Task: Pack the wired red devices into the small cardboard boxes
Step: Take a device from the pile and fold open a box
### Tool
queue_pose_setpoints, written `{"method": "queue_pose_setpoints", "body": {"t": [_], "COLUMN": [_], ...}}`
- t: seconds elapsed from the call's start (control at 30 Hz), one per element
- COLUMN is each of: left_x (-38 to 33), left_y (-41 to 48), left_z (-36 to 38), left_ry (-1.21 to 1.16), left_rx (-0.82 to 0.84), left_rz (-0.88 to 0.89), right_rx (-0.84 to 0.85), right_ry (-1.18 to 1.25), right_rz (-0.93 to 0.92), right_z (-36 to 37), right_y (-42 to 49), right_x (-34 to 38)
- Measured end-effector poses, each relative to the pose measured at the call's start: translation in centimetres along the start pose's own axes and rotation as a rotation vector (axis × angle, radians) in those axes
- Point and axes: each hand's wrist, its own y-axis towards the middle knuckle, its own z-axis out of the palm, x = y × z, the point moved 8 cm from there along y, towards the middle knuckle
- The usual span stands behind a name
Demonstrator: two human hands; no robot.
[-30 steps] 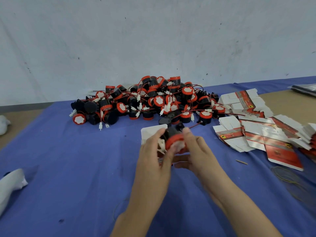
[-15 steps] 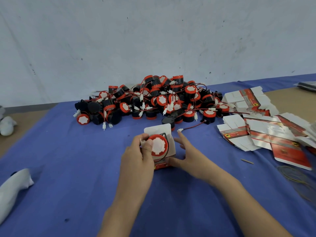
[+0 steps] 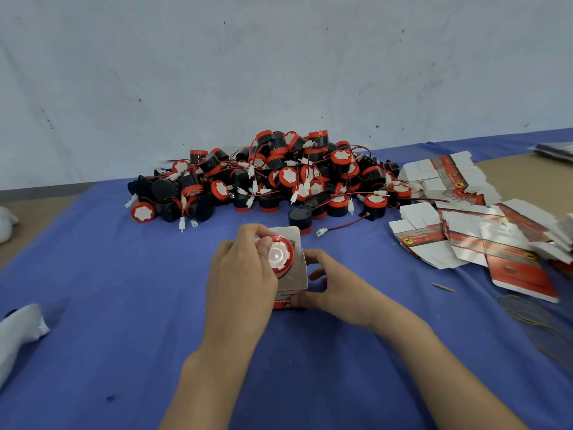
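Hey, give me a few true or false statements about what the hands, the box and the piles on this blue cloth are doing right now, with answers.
1. The left hand holds a red device at the open small box. True.
2. The right hand lies flat, away from the box. False: it grips the box's side.
3. The pile of devices lies beyond the hands, toward the wall. True.
4. The flat boxes lie on the person's left. False: they lie on the right.
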Motion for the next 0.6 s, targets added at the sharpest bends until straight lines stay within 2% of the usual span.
{"method": "queue_pose_setpoints", "body": {"t": [0.2,0.43,0.6], "left_x": [-0.1,0.8,1.0], "left_y": [-0.6,-0.4,-0.2], "left_z": [1.1,2.6,3.2], "left_ry": [0.21,0.437,0.458], "left_rx": [0.021,0.087,0.146], "left_rz": [0.123,0.167,0.191], "right_rx": [-0.012,-0.009,-0.065], "right_ry": [0.009,0.013,0.263], "right_rz": [-0.008,-0.018,0.009], "right_z": [0.3,0.4,0.8], "right_y": [-0.3,-0.5,-0.6], "right_x": [-0.1,-0.1,0.5]}}
